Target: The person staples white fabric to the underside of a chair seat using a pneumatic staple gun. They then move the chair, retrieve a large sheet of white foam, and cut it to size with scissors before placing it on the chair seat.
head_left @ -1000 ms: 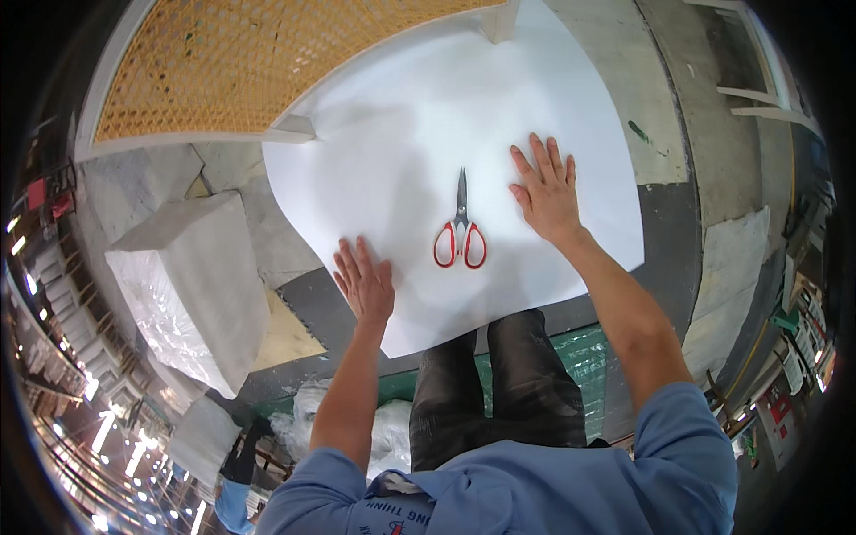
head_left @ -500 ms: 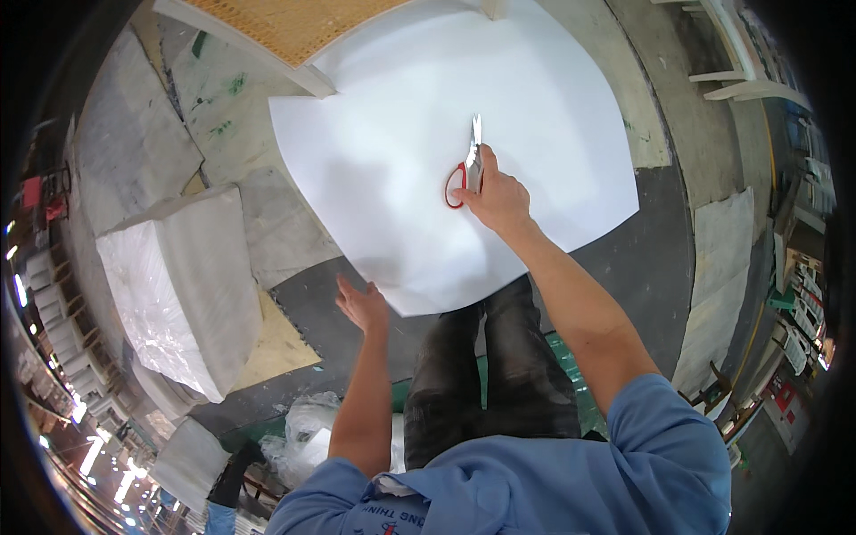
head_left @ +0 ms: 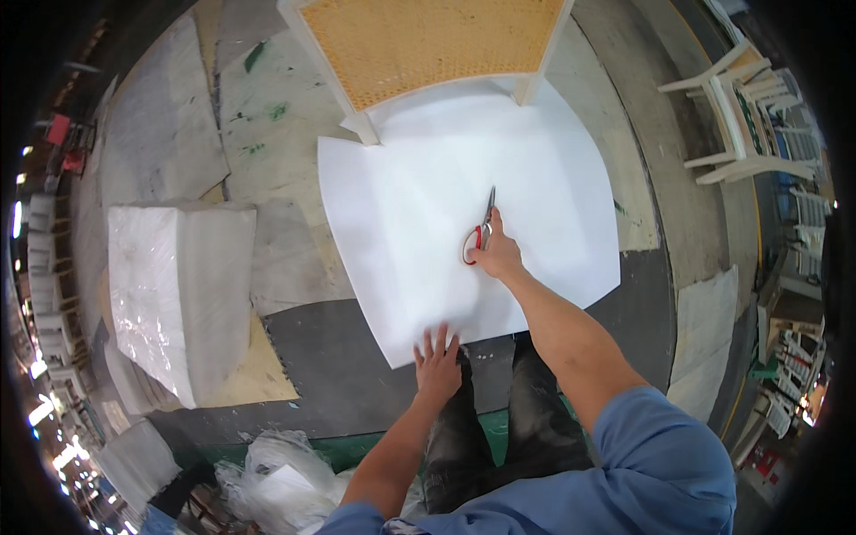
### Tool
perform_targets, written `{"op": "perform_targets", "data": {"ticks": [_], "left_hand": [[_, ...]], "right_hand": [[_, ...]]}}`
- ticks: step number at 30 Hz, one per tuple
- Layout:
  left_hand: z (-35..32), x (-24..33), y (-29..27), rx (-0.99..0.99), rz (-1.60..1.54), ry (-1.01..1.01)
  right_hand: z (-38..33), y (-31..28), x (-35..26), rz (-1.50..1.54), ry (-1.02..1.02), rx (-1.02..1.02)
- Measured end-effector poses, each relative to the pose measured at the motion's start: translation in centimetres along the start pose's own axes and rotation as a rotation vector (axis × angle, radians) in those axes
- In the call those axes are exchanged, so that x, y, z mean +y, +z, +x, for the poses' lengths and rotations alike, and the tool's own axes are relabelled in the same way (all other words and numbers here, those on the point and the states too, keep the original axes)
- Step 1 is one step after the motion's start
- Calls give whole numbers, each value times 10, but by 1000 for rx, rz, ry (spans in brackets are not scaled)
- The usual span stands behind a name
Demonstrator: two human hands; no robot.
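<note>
A large white sheet (head_left: 401, 232) lies spread in front of me. My right hand (head_left: 501, 256) is closed on a pair of scissors (head_left: 486, 230) with red-rimmed handles, held over the middle of the sheet with the blades pointing away from me. My left hand (head_left: 438, 364) rests with fingers spread on the sheet's near edge. At the far side, a white frame with a woven cane panel (head_left: 437, 45) stands with its two legs on the sheet.
On the left sits a block wrapped in clear plastic (head_left: 178, 303). Crumpled plastic film (head_left: 276, 481) lies near my left elbow. Pale wooden chairs (head_left: 736, 116) stand at the far right. Worn boards (head_left: 267, 160) and dark matting (head_left: 321, 357) cover the ground.
My left hand has moved right, from beside the sheet onto its near edge. The scissors stay in my right hand. The view has shifted, showing more of the cane panel.
</note>
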State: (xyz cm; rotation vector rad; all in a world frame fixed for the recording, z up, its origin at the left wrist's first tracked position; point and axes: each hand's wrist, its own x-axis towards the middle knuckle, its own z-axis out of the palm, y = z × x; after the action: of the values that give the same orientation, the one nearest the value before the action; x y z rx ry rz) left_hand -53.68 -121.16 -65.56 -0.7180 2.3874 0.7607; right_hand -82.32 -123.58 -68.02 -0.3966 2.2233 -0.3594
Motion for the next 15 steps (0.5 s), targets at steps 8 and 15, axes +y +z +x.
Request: {"op": "perform_targets", "data": {"ticks": [8, 15], "left_hand": [[-264, 43, 31, -20, -501, -1016], [-392, 194, 98, 736, -1183, -1482]], "right_hand": [[-29, -25, 24, 67, -129, 2], [-171, -38, 84, -229, -625, -327]]}}
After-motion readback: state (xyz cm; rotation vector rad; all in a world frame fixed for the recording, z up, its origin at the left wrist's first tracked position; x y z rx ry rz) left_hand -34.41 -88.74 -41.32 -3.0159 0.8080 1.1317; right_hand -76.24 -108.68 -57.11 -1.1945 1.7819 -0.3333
